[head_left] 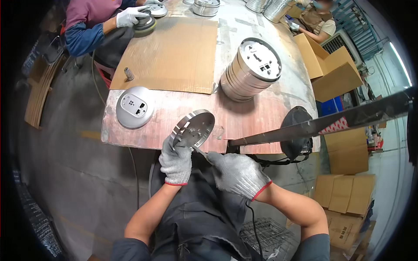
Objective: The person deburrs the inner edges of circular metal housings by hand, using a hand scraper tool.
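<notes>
My left hand (176,165), in a grey-white knit glove with a red cuff, is closed on the lower left rim of a round metal housing (201,118). The housing is tilted, its hollow inner side with small posts turned up to the right. In my right hand (241,173), gloved alike, is a thin metal hand tool (199,151); its tip reaches the housing's lower rim. My fingers hide most of the tool, so its exact kind does not show. Left of the housing, a silver round cover (135,107) with a recessed panel of cutouts lies on the table.
A stack of metal housings (250,71) stands on the worn table (170,104). Behind the cover is a cardboard sheet (174,52) with a small metal fitting (129,74). A dark metal bar (322,125) crosses at right. Two co-workers sit beyond, one with a polisher (145,25).
</notes>
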A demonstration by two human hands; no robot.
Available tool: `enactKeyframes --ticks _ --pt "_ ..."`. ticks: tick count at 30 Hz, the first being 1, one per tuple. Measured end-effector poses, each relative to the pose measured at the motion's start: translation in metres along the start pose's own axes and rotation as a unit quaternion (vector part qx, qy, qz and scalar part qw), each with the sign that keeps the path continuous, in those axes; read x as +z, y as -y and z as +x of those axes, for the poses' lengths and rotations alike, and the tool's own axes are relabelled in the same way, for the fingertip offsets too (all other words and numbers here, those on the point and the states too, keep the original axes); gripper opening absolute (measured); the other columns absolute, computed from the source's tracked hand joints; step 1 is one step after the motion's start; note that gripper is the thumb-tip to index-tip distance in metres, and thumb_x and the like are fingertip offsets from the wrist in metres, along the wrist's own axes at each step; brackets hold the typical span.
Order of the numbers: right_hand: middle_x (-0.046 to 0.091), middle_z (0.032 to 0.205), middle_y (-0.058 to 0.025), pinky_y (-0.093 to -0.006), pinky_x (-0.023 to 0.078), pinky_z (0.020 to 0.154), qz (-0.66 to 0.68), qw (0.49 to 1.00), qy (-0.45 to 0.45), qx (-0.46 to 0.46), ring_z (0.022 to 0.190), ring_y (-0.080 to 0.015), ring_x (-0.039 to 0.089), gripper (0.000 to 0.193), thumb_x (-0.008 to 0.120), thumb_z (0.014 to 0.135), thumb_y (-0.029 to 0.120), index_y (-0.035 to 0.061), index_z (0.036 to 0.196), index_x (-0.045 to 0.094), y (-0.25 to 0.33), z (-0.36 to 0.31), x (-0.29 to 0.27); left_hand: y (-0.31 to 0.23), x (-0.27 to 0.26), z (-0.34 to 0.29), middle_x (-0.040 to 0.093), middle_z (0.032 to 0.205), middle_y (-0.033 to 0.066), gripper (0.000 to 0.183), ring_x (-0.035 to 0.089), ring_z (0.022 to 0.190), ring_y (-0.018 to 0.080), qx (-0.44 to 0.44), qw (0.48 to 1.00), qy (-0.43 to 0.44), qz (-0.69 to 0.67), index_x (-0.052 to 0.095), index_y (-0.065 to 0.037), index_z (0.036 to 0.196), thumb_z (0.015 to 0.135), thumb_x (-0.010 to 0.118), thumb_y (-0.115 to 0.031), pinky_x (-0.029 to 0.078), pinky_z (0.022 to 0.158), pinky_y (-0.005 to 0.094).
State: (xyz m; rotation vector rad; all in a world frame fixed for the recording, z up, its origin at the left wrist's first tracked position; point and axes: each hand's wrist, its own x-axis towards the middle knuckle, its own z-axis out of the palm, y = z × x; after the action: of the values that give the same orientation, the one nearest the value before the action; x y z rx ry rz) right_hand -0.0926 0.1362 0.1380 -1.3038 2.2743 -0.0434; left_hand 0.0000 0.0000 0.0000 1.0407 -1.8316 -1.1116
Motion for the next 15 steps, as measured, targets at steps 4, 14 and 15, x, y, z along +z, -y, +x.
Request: enactKeyframes --ticks 4,14,15 --pt "0.069 0.075 -0.0185 -0.048 0.058 0.057 0.057 0.993 -0.099 -0.024 0.065 -0.0368 0.071 0.033 0.064 0.088 0.019 0.0091 0.12 0.062 0.001 -0.009 0.019 -0.004 0.0 0.005 0.071 0.084 0.0201 0.016 0.07 0.081 0.0435 -0.047 0.999 0.015 0.0 0.064 -0.006 0.098 0.087 0.068 -0.017 0.055 0.072 0.0474" --pt "0.065 0.07 -0.0135 -0.0462 0.056 0.049 0.005 0.981 -0.195 0.006 0.057 -0.0331 0.068 0.036 0.064 0.092 0.019 0.0102 0.126 0.058 0.007 -0.008 0.068 0.018 0.003 0.017 0.074 0.09 0.0126 0.016 0.071 0.086 0.031 -0.008 0.985 0.053 0.166 0.067 -0.004 0.103 0.089 0.058 -0.007 0.054 0.077 0.0407" --pt "0.066 0.073 -0.0134 -0.0459 0.057 0.053 0.047 0.976 -0.21 0.012 0.06 -0.0336 0.069 0.035 0.064 0.092 0.021 0.011 0.126 0.058 0.003 -0.006 0.071 0.021 0.005 0.018 0.074 0.09 0.0126 0.016 0.071 0.086 0.031 -0.003 0.985 0.05 0.166 0.067 -0.004 0.103 0.089 0.058 -0.007 0.054 0.077 0.0407"
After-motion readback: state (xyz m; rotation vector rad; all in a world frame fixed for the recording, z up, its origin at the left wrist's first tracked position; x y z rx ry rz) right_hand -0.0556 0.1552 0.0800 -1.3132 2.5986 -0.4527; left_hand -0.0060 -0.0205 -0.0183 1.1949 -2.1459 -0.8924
